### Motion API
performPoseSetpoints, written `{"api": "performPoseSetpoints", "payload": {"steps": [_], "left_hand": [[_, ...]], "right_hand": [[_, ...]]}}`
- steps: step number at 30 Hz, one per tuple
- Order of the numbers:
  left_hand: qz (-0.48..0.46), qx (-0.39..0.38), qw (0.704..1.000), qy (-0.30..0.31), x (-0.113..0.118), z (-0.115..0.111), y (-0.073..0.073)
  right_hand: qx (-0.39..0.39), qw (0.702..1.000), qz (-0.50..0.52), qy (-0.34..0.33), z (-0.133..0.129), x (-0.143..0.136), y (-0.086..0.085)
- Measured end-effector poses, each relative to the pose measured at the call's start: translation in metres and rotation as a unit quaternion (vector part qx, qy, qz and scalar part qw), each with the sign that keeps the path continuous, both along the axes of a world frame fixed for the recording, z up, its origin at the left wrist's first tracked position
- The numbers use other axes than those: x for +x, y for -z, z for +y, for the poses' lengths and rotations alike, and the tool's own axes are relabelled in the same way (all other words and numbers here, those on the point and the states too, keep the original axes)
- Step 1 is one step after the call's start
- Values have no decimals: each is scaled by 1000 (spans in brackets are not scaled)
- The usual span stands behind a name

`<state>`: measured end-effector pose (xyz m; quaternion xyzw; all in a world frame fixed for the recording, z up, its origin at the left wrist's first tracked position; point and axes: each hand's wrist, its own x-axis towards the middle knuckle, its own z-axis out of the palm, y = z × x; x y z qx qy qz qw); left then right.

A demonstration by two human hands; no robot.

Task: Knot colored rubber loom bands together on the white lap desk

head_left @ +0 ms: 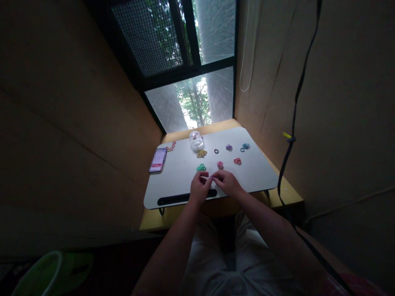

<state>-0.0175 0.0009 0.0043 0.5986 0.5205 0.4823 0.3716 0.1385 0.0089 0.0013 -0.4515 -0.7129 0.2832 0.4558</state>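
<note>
Board (179, 176): smooth, white, round-cornered, beneath the container (196, 142); left hand (200, 186) and right hand (227, 183): on the container's near side, fingertips together, clamped on a small purplish piece (212, 178); container: transparent, rounded, contents too blurred to identify; yellow rings (201, 153): heaped just beside it; green rings (201, 167): nearer the hands; red rings (237, 161), blue rings (246, 146): clustered right of the container.

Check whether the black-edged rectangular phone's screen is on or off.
On: the phone on the white tabletop glows pale lilac, with a pink band.
</note>
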Motion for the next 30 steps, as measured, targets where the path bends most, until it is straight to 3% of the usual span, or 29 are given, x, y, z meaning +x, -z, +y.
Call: {"api": "performPoseSetpoints", "payload": {"steps": [5, 11, 19, 30], "left_hand": [[-1, -7, 1000, 20, 1, -1, -1], [26, 9, 1000, -2, 0, -2, -2], [-29, -2, 1000, -11, -2, -2, -2], [-11, -6, 1000, -12, -1, -3, -3]], "right_hand": [[7, 1000, -8, 3, 2, -1, 3], [10, 1000, -7, 2, 0, -1, 1], [4, 1000, -7, 4, -4, 0, -7], [-12, 999, 33, -14, -1, -2, -2]]}}
